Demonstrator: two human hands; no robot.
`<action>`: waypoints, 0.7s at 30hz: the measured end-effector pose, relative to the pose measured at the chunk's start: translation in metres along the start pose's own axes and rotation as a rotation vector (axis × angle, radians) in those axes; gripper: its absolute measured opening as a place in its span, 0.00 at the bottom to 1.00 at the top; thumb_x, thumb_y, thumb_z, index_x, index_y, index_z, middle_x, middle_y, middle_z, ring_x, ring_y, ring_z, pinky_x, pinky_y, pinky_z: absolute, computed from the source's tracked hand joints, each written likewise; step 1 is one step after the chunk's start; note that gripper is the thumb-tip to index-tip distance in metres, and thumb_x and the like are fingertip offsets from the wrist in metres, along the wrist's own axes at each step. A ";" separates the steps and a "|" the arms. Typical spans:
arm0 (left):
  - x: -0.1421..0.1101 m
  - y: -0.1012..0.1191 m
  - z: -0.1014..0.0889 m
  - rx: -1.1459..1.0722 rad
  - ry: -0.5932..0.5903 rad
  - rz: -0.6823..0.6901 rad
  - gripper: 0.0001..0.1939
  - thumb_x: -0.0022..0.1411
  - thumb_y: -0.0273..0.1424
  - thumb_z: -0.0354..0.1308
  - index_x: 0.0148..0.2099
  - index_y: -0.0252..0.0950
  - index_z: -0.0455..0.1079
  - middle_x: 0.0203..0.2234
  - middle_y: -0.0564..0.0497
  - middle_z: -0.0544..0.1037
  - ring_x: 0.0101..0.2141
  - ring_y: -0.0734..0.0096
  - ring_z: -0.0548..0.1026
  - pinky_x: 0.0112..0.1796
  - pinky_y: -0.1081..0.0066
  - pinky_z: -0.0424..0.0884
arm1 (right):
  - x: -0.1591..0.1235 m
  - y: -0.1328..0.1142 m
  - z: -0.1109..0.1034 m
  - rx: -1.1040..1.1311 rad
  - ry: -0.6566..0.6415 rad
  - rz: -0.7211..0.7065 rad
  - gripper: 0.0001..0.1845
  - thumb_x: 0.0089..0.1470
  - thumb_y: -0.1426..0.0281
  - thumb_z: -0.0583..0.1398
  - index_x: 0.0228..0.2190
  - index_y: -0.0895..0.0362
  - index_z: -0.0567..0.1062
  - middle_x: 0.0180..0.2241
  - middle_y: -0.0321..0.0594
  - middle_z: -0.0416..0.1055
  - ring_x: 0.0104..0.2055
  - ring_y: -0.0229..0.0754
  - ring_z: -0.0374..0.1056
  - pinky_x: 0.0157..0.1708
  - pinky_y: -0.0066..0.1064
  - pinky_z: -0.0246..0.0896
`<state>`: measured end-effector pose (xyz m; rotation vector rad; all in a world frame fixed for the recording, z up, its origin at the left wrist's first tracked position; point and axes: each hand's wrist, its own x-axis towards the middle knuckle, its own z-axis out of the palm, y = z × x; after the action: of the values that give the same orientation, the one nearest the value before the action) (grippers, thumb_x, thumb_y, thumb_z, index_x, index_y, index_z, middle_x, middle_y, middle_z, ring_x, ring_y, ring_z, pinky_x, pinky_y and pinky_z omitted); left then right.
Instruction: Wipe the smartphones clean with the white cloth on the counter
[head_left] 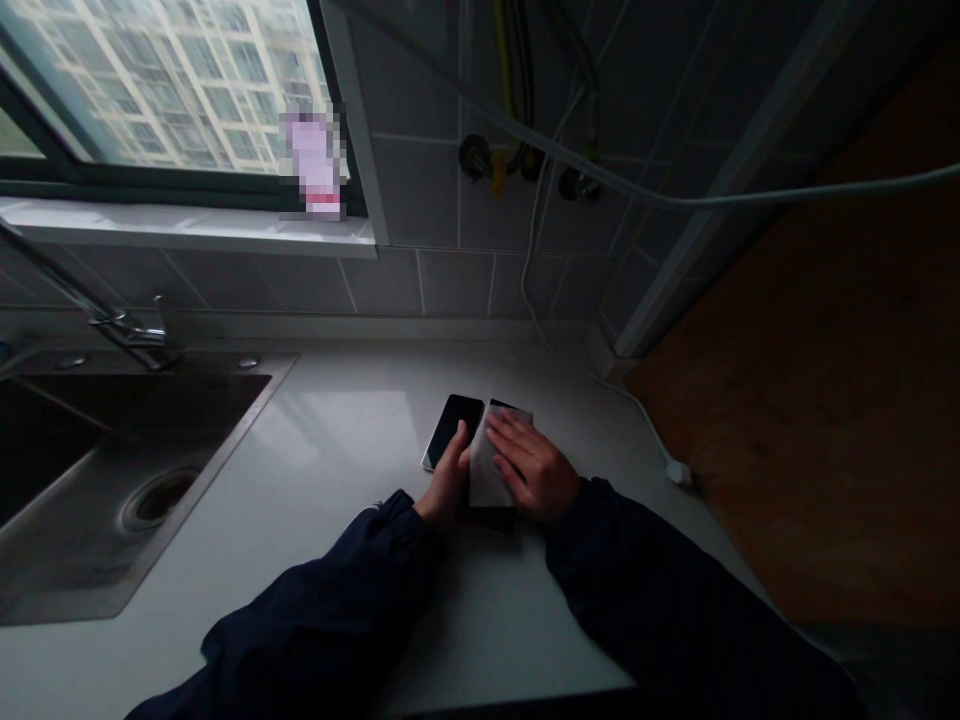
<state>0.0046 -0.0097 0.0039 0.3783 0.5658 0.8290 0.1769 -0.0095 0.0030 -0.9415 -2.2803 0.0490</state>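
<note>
So both hands were down on a white stone countertop [341,430], with a black smartphone [451,428] lying flat and a white wipe [489,465] beside it, draped over a dark phone-shaped slab [493,520] whose ends poked out. The right hand [534,465] sat on top of the wipe, fingers spread and pressed flat, not clenched. The left hand [448,480] stood on its edge between the phone and the wipe, fingertips up against the phone's lower corner, though I couldn't tell if it was actually gripping anything.

My guess is the phone felt light, stiff and pretty slippery, with fragile glass, so I'd take it by the long edges. Its black screen had a soft shine and a thin silver rim. The wipe looked thin and floppy.

A steel sink [225,445] sat off to the left, and navy sleeves [322,600] ran into the frame.
</note>
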 end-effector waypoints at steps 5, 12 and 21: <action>-0.007 0.002 0.010 0.002 -0.011 0.021 0.31 0.73 0.48 0.48 0.65 0.31 0.70 0.46 0.38 0.83 0.51 0.50 0.79 0.53 0.60 0.70 | -0.006 0.002 0.007 -0.072 -0.108 0.032 0.38 0.69 0.56 0.54 0.70 0.64 0.53 0.73 0.57 0.45 0.75 0.61 0.39 0.68 0.62 0.50; -0.007 0.003 0.006 -0.085 -0.025 -0.014 0.39 0.71 0.55 0.41 0.68 0.30 0.65 0.51 0.35 0.80 0.54 0.48 0.78 0.58 0.55 0.67 | -0.009 -0.006 0.015 -0.035 -0.181 -0.026 0.47 0.65 0.44 0.52 0.72 0.61 0.49 0.74 0.54 0.42 0.76 0.60 0.34 0.70 0.60 0.44; -0.003 0.005 0.001 -0.088 0.063 -0.027 0.45 0.68 0.60 0.38 0.65 0.26 0.68 0.46 0.33 0.82 0.48 0.46 0.81 0.53 0.54 0.71 | -0.007 -0.007 0.011 0.007 -0.209 -0.012 0.41 0.67 0.45 0.48 0.70 0.58 0.57 0.72 0.51 0.50 0.75 0.58 0.42 0.69 0.59 0.50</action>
<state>0.0007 -0.0093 0.0082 0.2647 0.5900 0.8393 0.1691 -0.0168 -0.0075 -0.9580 -2.4747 0.1567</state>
